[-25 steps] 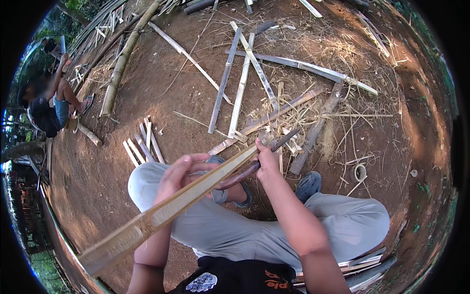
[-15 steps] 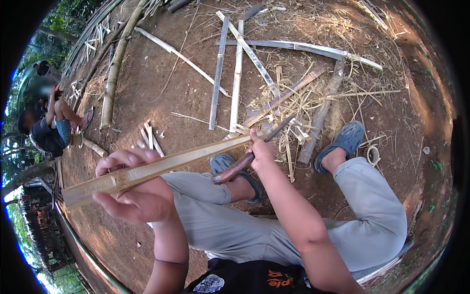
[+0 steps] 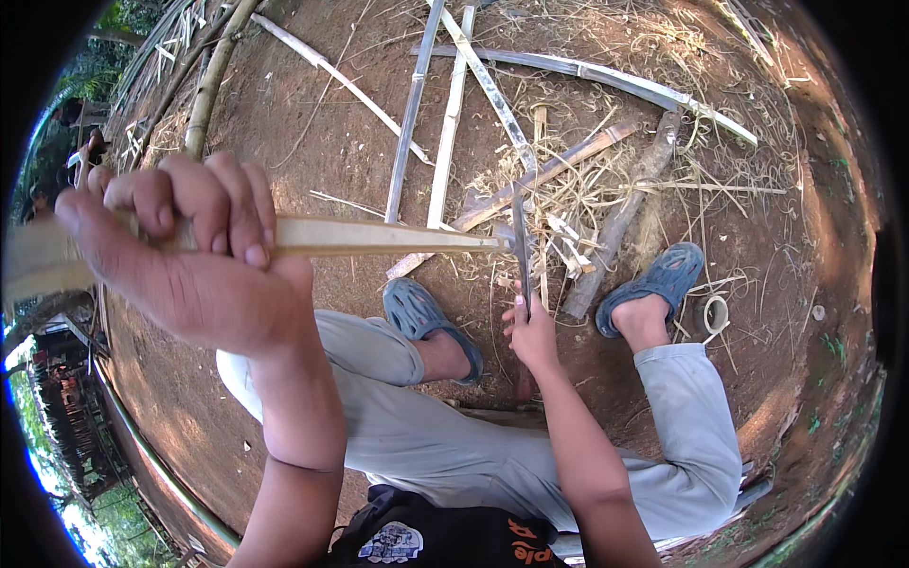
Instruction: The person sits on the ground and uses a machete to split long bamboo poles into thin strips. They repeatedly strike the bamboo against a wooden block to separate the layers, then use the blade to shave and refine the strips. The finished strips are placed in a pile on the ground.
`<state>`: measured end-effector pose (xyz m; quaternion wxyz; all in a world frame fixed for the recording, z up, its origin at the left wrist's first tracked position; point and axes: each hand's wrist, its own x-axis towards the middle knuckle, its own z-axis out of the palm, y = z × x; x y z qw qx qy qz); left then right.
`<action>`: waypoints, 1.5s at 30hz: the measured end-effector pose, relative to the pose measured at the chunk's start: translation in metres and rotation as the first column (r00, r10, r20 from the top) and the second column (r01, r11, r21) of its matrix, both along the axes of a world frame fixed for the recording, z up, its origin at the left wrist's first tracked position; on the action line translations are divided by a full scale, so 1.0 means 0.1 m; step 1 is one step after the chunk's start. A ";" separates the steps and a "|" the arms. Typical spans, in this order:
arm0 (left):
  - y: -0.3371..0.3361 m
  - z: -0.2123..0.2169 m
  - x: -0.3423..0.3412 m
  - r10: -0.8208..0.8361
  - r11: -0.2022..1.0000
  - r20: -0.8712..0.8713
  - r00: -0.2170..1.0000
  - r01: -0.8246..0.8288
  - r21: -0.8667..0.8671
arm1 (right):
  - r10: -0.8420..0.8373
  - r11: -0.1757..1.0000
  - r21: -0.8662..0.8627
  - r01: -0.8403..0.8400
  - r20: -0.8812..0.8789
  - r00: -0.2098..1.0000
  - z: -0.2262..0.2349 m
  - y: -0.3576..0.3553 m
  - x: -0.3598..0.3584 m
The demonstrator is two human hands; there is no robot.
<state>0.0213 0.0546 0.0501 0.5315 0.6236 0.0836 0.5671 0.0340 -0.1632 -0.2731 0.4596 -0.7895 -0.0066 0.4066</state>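
Pale split bamboo, a long flat strip (image 3: 379, 237), runs level across the view, gripped near its left part by the left hand (image 3: 189, 256). The left fingers (image 3: 227, 204) are curled tight over the top of the strip, pressed side by side, with the thumb underneath; the strip's free end sticks out to the right of those fingers and meets the blade of a dark, narrow metal knife (image 3: 522, 256). The knife stands nearly upright, its tip above and its handle below, in the right hand (image 3: 532, 331). The right fingers (image 3: 519, 317) are wrapped around the handle, closed on it, just below the point where strip and blade touch.

Below the right fingers lie the person's legs in light grey trousers (image 3: 454, 445), folded on the bare brown earth floor (image 3: 312, 142). A blue-grey rubber clog (image 3: 426, 322) sits just to the left of the right fingers, and a second blue-grey clog (image 3: 653, 284) lies to their right. Beyond the knife's tip, a litter of dry straw-coloured shavings (image 3: 587, 189) covers the ground, with several long grey-white split bamboo slats (image 3: 445, 142) lying crossed over one another and a dark rough wooden log (image 3: 620, 222) slanting beside the shavings. Far beyond the left fingers, a whole yellowish bamboo pole (image 3: 213, 80) lies on the ground.
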 end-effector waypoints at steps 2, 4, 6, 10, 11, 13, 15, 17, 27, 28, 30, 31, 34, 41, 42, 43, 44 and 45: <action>0.05 0.01 0.13 0.022 0.999 -0.003 1.000 -0.022 0.029 | 0.222 0.958 -0.223 -0.178 0.190 0.956 0.22 -0.12 -0.06; 0.04 0.05 0.23 0.072 0.997 0.006 0.997 -0.072 0.011 | 0.235 0.953 -0.234 -0.190 0.180 0.955 0.18 -0.25 -0.15; 0.06 0.06 0.33 0.075 0.997 0.023 0.997 -0.075 -0.001 | 0.156 0.983 -0.136 -0.126 0.238 0.959 -0.01 -0.30 -0.19; 0.04 0.08 0.43 0.074 0.997 -0.002 0.997 -0.074 -0.033 | 0.023 0.998 0.056 -0.042 0.304 0.952 0.42 -0.16 -0.07; 0.03 0.08 0.43 0.078 0.997 -0.011 0.997 -0.078 -0.024 | 0.097 0.995 -0.023 -0.095 0.324 0.941 0.28 -0.18 -0.07; 0.03 0.09 0.44 0.082 0.997 -0.022 0.996 -0.082 0.001 | 0.243 0.965 -0.180 -0.189 0.354 0.903 0.06 -0.18 -0.03; 0.01 0.07 0.40 0.051 0.999 -0.004 0.999 -0.050 0.008 | 0.200 0.973 -0.184 -0.138 0.387 0.900 0.01 -0.25 0.01; 0.05 0.02 0.36 0.064 0.998 -0.005 0.998 -0.064 0.014 | 0.167 0.982 -0.142 -0.122 0.368 0.915 0.25 -0.28 0.04; 0.09 0.05 0.28 0.078 0.994 -0.031 0.997 -0.075 0.082 | 0.231 0.968 -0.187 -0.169 0.390 0.891 -0.08 -0.32 0.11; 0.14 -0.01 0.30 0.051 0.995 -0.039 0.998 -0.047 0.092 | 0.201 0.977 -0.149 -0.153 0.405 0.892 0.09 -0.26 0.19; 0.15 0.00 0.29 0.039 0.996 -0.027 0.999 -0.036 0.083 | 0.081 0.995 0.018 -0.100 0.457 0.886 0.33 -0.24 0.16; 0.14 0.00 0.31 0.026 0.997 -0.022 0.999 -0.024 0.077 | 0.101 0.994 -0.022 -0.103 0.454 0.885 0.31 -0.19 0.16; 0.04 0.02 0.33 0.034 0.997 -0.037 0.999 -0.031 0.072 | 0.361 0.900 -0.358 -0.250 0.288 0.887 0.06 -0.24 0.01; -0.04 0.03 0.25 0.008 1.000 -0.052 0.999 -0.007 0.022 | 0.076 0.994 0.030 -0.102 0.465 0.882 0.48 -0.18 0.17; -0.02 0.04 0.23 -0.015 1.000 -0.059 0.998 0.016 0.011 | 0.066 0.997 0.005 -0.078 0.475 0.877 0.43 -0.17 0.15; -0.05 0.04 0.23 -0.005 1.000 -0.072 0.997 0.005 0.004 | 0.060 0.998 -0.025 -0.055 0.480 0.875 0.34 -0.19 0.07; -0.07 0.05 0.24 0.003 1.000 -0.080 0.997 -0.003 -0.001 | 0.052 0.998 -0.053 -0.030 0.485 0.873 0.24 -0.24 -0.01; -0.13 0.04 0.27 0.043 0.999 -0.088 0.995 -0.043 0.006 | 0.111 0.990 -0.126 -0.060 0.457 0.883 0.10 -0.30 -0.07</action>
